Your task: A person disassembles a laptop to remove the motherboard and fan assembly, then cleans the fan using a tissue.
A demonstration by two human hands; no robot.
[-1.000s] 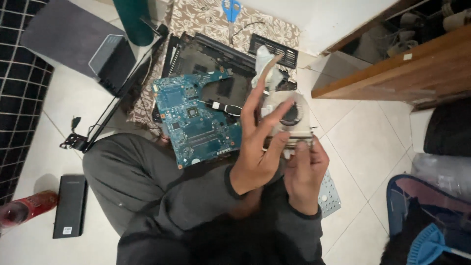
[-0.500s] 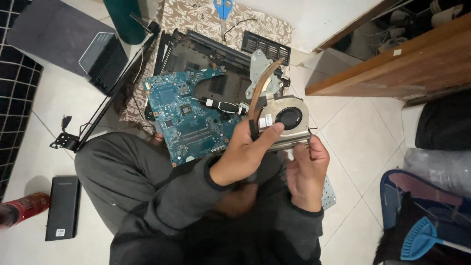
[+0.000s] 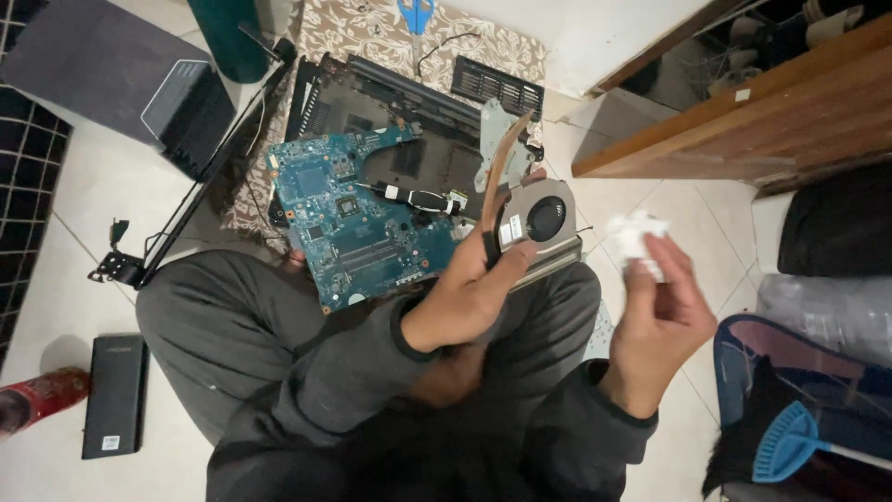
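Observation:
My left hand [image 3: 469, 284] grips a laptop cooling fan [image 3: 544, 218] with its copper heat pipe [image 3: 497, 167] rising from it, held above my lap. Off to the right, my right hand [image 3: 664, 307] pinches a crumpled white tissue [image 3: 636, 237], apart from the fan. A blue motherboard [image 3: 358, 232] rests against my left knee, just left of the fan. Behind it lies the black laptop base [image 3: 409, 121] on a patterned cloth [image 3: 372, 33].
A black battery pack [image 3: 113, 395] and a red bottle [image 3: 32, 400] lie on the tiled floor at left. A laptop screen panel [image 3: 102, 79] sits at top left. A wooden shelf [image 3: 753, 116] stands at right, with a blue brush [image 3: 785, 442] below.
My right hand has come away from the fan and moved right, now holding a white tissue. My left hand keeps hold of the fan alone.

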